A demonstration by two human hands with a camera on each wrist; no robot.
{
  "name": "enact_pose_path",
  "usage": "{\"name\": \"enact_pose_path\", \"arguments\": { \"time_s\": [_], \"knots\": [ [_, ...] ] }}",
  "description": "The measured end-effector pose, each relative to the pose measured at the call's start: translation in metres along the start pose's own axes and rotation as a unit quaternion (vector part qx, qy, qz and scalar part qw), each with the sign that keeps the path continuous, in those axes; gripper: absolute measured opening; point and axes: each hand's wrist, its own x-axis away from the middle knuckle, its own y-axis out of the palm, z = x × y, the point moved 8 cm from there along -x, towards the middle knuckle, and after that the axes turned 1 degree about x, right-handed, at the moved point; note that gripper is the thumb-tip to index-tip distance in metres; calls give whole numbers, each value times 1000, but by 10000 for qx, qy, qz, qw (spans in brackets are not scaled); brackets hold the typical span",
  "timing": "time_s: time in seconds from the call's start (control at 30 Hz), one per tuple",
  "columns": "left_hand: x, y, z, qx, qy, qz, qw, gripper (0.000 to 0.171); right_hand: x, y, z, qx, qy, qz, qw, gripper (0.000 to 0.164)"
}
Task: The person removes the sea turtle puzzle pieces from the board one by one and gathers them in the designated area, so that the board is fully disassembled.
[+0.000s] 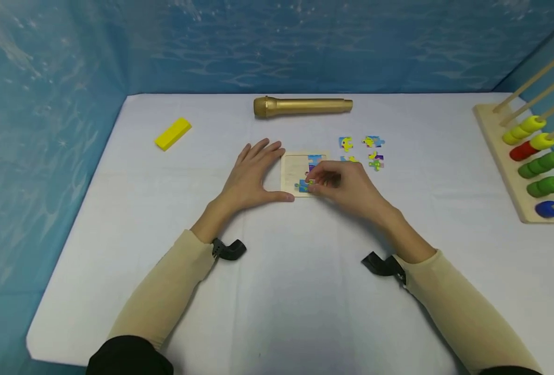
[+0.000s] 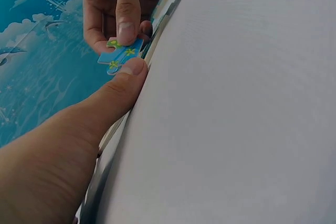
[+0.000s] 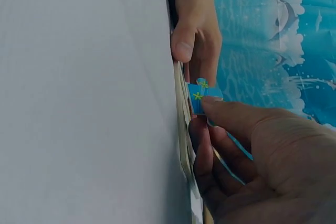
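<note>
A small wooden puzzle tray lies mid-table with a few coloured pieces along its right side. My right hand is over the tray and pinches a blue jigsaw piece with yellow flowers between thumb and fingers. In the right wrist view that jigsaw piece stands tilted up at the tray's edge. My left hand lies at the tray's left side, fingers straight and thumb at its near left corner. Loose jigsaw pieces lie beyond the right hand, one partly hidden by it.
A gold microphone lies behind the tray. A yellow block is at the back left. On the right stands a wooden bead rack with upright rods and coloured beads. Blue printed cloth hangs behind the white table.
</note>
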Motion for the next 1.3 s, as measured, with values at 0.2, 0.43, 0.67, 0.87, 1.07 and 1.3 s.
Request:
{"name": "enact_pose_path", "arguments": {
  "time_s": [0.2,0.43,0.67,0.87,1.07,1.3],
  "knots": [
    [0,0,0,-13,1,-20,10000,112,4,-7,4,-384,82,9,9992,16],
    [3,2,0,-117,-54,-159,9998,114,19,-20,16,-756,143,337,9965,20],
    [3,1,-1,-161,-59,-122,9998,115,44,-48,41,-800,712,950,9897,19],
    [1,2,1,-60,-50,-85,9999,114,69,-77,61,-457,971,1526,9824,23],
    [1,-1,1,-123,-47,-104,9999,114,86,-94,76,-10,1151,1828,9764,23],
    [1,0,2,-55,-60,-62,9999,112,88,-96,79,418,1188,1825,9751,21]
  ]
}}
